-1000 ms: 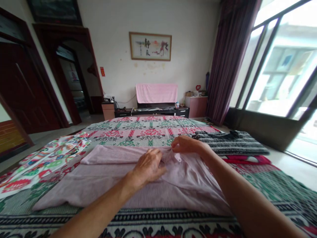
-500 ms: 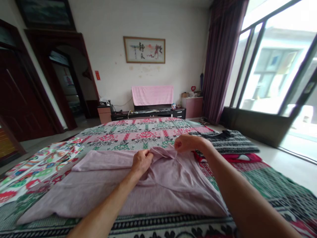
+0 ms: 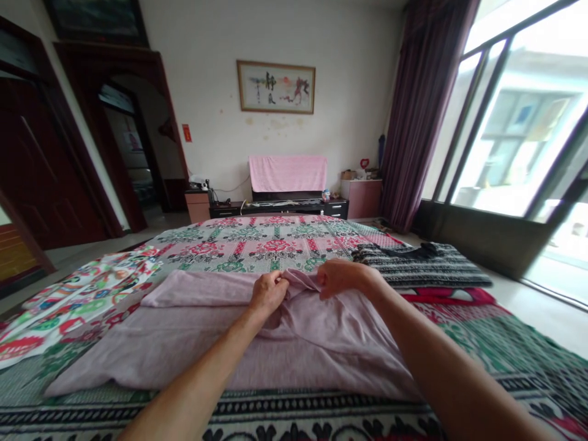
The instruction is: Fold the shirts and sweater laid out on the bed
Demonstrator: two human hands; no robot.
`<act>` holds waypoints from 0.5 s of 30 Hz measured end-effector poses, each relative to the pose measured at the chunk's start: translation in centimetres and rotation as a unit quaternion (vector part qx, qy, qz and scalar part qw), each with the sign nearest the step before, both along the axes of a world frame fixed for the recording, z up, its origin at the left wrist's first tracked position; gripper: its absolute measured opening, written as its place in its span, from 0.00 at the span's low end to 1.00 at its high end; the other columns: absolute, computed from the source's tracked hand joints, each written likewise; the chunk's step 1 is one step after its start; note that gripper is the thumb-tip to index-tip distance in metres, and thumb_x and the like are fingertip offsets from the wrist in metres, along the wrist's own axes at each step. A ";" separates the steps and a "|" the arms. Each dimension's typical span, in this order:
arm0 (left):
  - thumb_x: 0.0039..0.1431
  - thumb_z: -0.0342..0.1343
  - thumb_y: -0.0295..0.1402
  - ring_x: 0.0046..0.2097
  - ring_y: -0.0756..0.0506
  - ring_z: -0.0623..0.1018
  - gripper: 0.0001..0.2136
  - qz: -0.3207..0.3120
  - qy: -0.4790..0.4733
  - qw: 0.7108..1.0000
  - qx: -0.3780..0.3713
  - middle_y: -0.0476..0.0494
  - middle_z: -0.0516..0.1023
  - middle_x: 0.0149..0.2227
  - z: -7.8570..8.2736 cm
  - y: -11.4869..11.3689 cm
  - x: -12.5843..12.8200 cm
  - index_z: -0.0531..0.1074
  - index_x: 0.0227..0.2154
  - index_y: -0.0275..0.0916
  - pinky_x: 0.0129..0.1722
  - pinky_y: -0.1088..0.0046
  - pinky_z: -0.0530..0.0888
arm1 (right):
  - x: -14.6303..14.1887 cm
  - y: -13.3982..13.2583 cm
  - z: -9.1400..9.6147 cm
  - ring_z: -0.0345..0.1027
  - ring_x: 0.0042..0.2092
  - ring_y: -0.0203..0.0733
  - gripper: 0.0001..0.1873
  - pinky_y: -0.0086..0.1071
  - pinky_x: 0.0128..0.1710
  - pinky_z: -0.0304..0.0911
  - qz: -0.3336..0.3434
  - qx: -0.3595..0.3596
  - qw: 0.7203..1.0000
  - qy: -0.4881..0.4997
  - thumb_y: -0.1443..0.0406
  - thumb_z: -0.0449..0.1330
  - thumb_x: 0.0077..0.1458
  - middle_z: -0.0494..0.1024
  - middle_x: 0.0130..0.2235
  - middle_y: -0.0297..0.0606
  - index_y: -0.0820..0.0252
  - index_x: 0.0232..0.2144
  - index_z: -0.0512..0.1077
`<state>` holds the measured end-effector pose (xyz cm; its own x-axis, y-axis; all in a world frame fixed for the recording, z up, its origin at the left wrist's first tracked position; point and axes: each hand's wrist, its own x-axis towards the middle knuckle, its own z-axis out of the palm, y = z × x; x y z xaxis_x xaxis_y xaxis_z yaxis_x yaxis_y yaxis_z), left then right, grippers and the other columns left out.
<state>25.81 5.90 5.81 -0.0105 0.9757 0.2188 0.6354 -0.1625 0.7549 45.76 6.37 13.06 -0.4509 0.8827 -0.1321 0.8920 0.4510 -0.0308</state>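
Note:
A pale lilac garment [image 3: 193, 343] lies spread flat on a patterned bedspread [image 3: 257, 242]. My left hand [image 3: 269, 293] is closed, pinching the garment's far edge near its middle. My right hand [image 3: 342, 277] is also closed on that same edge, a short way to the right. A small fold of the cloth is bunched up between the two hands. Both forearms reach in from the bottom of the view over the garment.
A bright floral cloth [image 3: 78, 300] lies at the left of the bed. A folded dark striped garment [image 3: 422, 264] rests on red cloth [image 3: 441, 297] at the right. Beyond the bed stand a low cabinet with a pink towel [image 3: 288, 173], dark doors left, and large windows right.
My left hand went from lying flat on the garment to pinching its far edge. Both hands have drawn closer together, bunching the cloth between them.

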 end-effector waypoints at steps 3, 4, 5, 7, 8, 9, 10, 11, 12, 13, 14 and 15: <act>0.52 0.49 0.31 0.30 0.48 0.76 0.09 0.004 0.022 1.000 0.008 0.47 0.78 0.24 0.0 0.0 0.0 0.75 0.26 0.39 0.28 0.78 0.64 | -0.2 0.6 -1.4 0.69 0.41 0.45 0.19 0.30 0.36 0.60 0.012 0.047 0.999 -0.010 0.58 0.66 0.41 0.76 0.40 0.42 0.59 0.38 0.75; 0.52 0.49 0.31 0.30 0.49 0.75 0.09 0.006 0.030 0.999 0.009 0.47 0.78 0.23 0.0 0.1 0.0 0.75 0.24 0.39 0.28 0.78 0.64 | -0.1 0.8 -1.8 0.68 0.41 0.44 0.19 0.29 0.37 0.60 0.017 0.057 0.998 -0.003 0.58 0.65 0.43 0.75 0.41 0.42 0.59 0.39 0.74; 0.52 0.49 0.32 0.30 0.49 0.75 0.09 0.009 0.036 0.999 0.010 0.47 0.77 0.23 -0.1 0.1 0.0 0.74 0.23 0.39 0.27 0.78 0.63 | -0.1 1.1 -2.3 0.68 0.42 0.43 0.18 0.29 0.37 0.60 0.022 0.064 0.998 0.008 0.58 0.64 0.46 0.75 0.41 0.43 0.59 0.39 0.74; 0.52 0.50 0.32 0.29 0.49 0.74 0.10 0.013 0.040 0.999 0.013 0.47 0.76 0.22 -0.2 0.1 0.0 0.73 0.21 0.38 0.26 0.78 0.62 | 0.1 1.5 -3.0 0.69 0.42 0.42 0.14 0.27 0.38 0.59 0.027 0.084 0.996 0.026 0.60 0.61 0.50 0.75 0.41 0.43 0.59 0.39 0.74; 0.51 0.49 0.32 0.29 0.49 0.74 0.10 0.013 0.037 0.999 0.014 0.47 0.76 0.22 -0.2 0.2 0.0 0.73 0.21 0.38 0.26 0.78 0.62 | 0.1 1.7 -3.3 0.69 0.42 0.42 0.12 0.27 0.38 0.59 0.026 0.098 0.994 0.028 0.63 0.59 0.51 0.75 0.41 0.43 0.60 0.39 0.74; 0.51 0.49 0.32 0.28 0.49 0.73 0.10 0.012 0.030 0.999 0.014 0.47 0.75 0.21 -0.3 0.2 0.0 0.73 0.21 0.38 0.26 0.78 0.63 | 0.1 1.8 -3.5 0.69 0.43 0.42 0.11 0.27 0.39 0.58 0.025 0.112 0.993 0.027 0.66 0.57 0.52 0.75 0.40 0.44 0.61 0.38 0.75; 0.52 0.49 0.32 0.28 0.49 0.74 0.10 0.009 0.021 1.000 0.016 0.47 0.75 0.21 -0.3 0.3 -0.1 0.74 0.22 0.38 0.26 0.78 0.63 | 0.1 2.0 -3.5 0.69 0.43 0.42 0.11 0.27 0.40 0.58 0.023 0.124 0.992 0.022 0.68 0.55 0.52 0.76 0.40 0.45 0.61 0.37 0.75; 0.52 0.49 0.33 0.28 0.49 0.74 0.11 0.002 0.008 1.000 0.019 0.47 0.75 0.22 -0.3 0.3 -0.1 0.75 0.23 0.38 0.27 0.78 0.64 | 0.1 2.0 -3.4 0.69 0.44 0.42 0.12 0.28 0.40 0.58 0.020 0.136 0.990 0.019 0.70 0.53 0.53 0.76 0.40 0.46 0.62 0.36 0.75; 0.52 0.49 0.33 0.28 0.50 0.74 0.11 -0.008 -0.006 1.000 0.023 0.48 0.76 0.22 -0.2 0.3 -0.2 0.77 0.26 0.39 0.27 0.78 0.65 | 0.1 2.1 -3.1 0.69 0.44 0.43 0.13 0.28 0.41 0.57 0.015 0.147 0.989 0.018 0.71 0.51 0.53 0.76 0.40 0.46 0.63 0.36 0.75; 0.53 0.48 0.33 0.27 0.50 0.74 0.12 -0.019 -0.020 0.999 0.030 0.49 0.76 0.22 0.0 0.3 -0.3 0.78 0.29 0.39 0.27 0.78 0.65 | 0.2 2.1 -2.6 0.69 0.44 0.43 0.14 0.28 0.41 0.57 0.008 0.157 0.987 0.020 0.71 0.50 0.53 0.77 0.40 0.47 0.63 0.36 0.75; 0.53 0.48 0.33 0.27 0.50 0.74 0.13 -0.030 -0.032 0.998 0.038 0.50 0.76 0.22 0.3 0.3 -0.5 0.79 0.32 0.40 0.28 0.78 0.66 | 0.3 2.0 -2.0 0.70 0.43 0.43 0.15 0.28 0.40 0.57 0.001 0.165 0.986 0.024 0.71 0.50 0.53 0.77 0.39 0.47 0.62 0.36 0.76; 0.53 0.48 0.33 0.27 0.51 0.74 0.15 -0.041 -0.042 0.997 0.048 0.51 0.76 0.22 0.7 0.2 -0.6 0.79 0.36 0.40 0.28 0.79 0.66 | 0.5 1.8 -1.3 0.70 0.42 0.43 0.15 0.28 0.39 0.57 -0.005 0.170 0.985 0.030 0.70 0.50 0.53 0.78 0.39 0.46 0.62 0.36 0.76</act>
